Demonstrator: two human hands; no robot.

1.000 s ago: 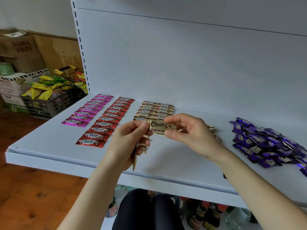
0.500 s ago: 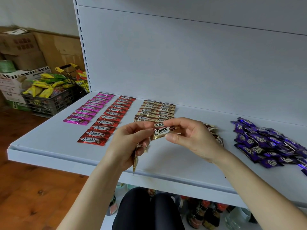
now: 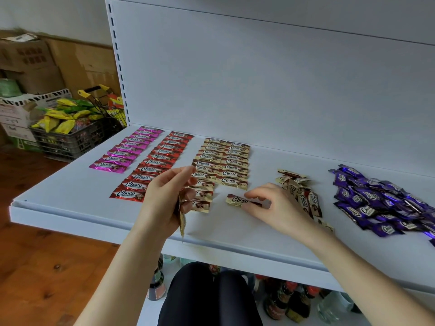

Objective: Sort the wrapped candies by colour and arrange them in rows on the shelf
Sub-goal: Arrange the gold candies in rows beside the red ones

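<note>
The left hand [image 3: 164, 203] gripped spare gold candies [image 3: 181, 220] in curled fingers. At its three o'clock the right hand [image 3: 275, 208] pinched one gold candy [image 3: 237, 200] on the shelf [image 3: 70, 191], with the gold rows [image 3: 223, 161] at twelve o'clock. Light and slippery, it probably handled best by its crimped ends.

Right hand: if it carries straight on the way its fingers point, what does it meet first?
Past the gold candy it pinches, the right hand points left at the left gold row's front candy; probably that first, though height is unclear.
</note>
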